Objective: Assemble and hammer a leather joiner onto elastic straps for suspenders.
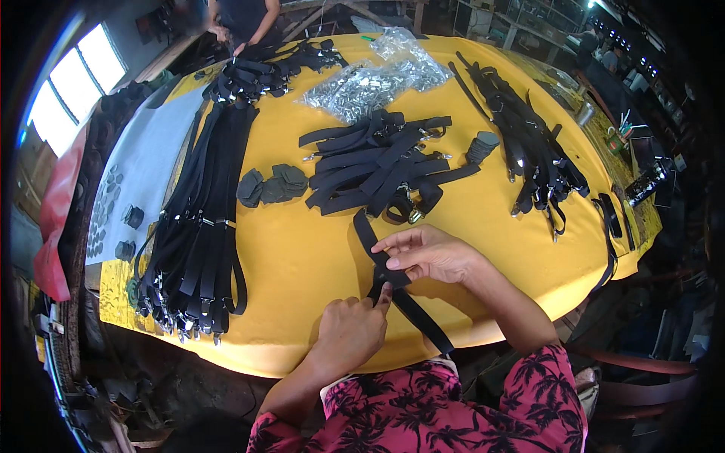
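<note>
Near the table's front edge, black suspender straps (pixel 420 320) cross one another in front of me. My right hand (pixel 436 258) is closed in a pinch on the strap by the crossing, its thumb on top. Below and to the left, my left hand (pixel 351 326) has its fingers curled, and its index fingertip presses the crossing down. A dark piece at the crossing is partly covered by my fingers. Just beyond, a heap of black straps with metal clips (pixel 377 167) lies loose. Stacked dark patches (pixel 273 185) sit to its left, with another small stack (pixel 483 146) to its right.
A long bundle of clipped straps (pixel 204 226) runs down the left of the yellow table (pixel 302 332); another bundle (pixel 529 143) lies at right. Clear bags of metal fittings (pixel 362 87) lie far back. Loose patches (pixel 106 204) dot a pale sheet. A person (pixel 245 23) works at far left.
</note>
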{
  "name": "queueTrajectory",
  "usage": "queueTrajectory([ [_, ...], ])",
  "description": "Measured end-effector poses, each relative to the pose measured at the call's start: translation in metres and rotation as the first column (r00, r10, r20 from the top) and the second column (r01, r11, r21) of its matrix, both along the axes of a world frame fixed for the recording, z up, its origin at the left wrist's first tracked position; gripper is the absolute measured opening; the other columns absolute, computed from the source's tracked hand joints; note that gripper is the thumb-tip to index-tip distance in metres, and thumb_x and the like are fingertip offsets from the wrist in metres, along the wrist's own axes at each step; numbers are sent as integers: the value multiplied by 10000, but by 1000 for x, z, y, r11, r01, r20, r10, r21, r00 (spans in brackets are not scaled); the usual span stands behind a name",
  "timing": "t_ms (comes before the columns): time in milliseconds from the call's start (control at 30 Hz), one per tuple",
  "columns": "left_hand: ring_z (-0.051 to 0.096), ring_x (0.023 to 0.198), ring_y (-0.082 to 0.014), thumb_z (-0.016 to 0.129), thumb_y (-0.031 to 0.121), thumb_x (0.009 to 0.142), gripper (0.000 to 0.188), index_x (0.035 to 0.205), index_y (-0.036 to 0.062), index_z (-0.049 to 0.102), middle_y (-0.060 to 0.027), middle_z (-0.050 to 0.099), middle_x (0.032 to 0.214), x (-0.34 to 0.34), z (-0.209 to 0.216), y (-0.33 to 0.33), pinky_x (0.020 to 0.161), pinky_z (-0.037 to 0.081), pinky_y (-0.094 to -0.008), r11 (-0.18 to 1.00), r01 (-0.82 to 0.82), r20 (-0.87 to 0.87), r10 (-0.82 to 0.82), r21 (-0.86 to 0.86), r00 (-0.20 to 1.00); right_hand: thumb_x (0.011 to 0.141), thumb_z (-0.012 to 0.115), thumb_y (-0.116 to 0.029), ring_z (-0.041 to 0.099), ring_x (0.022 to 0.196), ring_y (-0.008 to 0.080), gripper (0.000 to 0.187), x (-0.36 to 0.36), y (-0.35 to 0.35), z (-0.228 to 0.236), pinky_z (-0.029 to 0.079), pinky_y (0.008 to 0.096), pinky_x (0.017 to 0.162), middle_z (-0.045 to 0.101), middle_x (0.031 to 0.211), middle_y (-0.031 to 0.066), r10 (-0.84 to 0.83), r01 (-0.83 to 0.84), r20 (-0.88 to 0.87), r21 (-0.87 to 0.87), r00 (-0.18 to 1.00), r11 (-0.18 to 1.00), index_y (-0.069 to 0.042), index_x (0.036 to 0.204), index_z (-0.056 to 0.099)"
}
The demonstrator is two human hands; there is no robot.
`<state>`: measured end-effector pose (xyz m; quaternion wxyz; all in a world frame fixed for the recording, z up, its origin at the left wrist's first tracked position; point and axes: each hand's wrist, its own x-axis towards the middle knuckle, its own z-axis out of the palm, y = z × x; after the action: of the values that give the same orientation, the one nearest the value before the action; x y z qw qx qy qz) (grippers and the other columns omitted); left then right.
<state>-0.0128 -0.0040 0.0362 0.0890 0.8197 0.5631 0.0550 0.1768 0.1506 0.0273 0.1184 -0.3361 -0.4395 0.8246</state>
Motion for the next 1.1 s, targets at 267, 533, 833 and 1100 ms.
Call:
queueTrajectory([
  [267, 726, 645, -277, 599, 179, 945, 522, 1444, 31, 646, -108, 731, 759, -5, -9, 0, 573, 558, -421, 1000, 17, 38, -17, -2, 999, 959, 759, -73, 712, 890, 103, 461, 13, -24, 16, 602, 241, 769, 665, 1001, 0, 2, 2, -42, 105, 999, 994, -14, 1396, 624],
  [533, 718, 677, -303, 608, 141, 913, 503, 1407, 64, 669, -123, 718, 758, -4, -2, -2, 626, 561, -442, 1000, -6, 18, 5, 17, 1000, 963, 713, -107, 591, 875, 196, 238, -30, 29, -26, 492, 358, 785, 643, 981, 65, -178, -28, 93, 940, 980, 340, -91, 1199, 740],
  [833, 710, 682, -322, 604, 142, 902, 527, 1422, 77, 660, -126, 712, 759, -2, -4, -2, 639, 559, -459, 1000, -19, 29, 19, -6, 999, 925, 667, -66, 604, 1033, 309, 173, -71, 82, -64, 427, 458, 902, 582, 991, 102, -426, -46, 2, 995, 905, -92, -126, 1070, 740],
  [1100, 717, 699, -318, 591, 154, 900, 535, 1426, 84, 660, -124, 723, 775, 0, -4, -2, 659, 565, -468, 1000, -23, 28, 23, 2, 999, 898, 671, -89, 601, 1088, 311, 211, -84, 129, -61, 422, 484, 931, 584, 1021, 104, -491, -138, 100, 990, 866, -42, -138, 1087, 753],
])
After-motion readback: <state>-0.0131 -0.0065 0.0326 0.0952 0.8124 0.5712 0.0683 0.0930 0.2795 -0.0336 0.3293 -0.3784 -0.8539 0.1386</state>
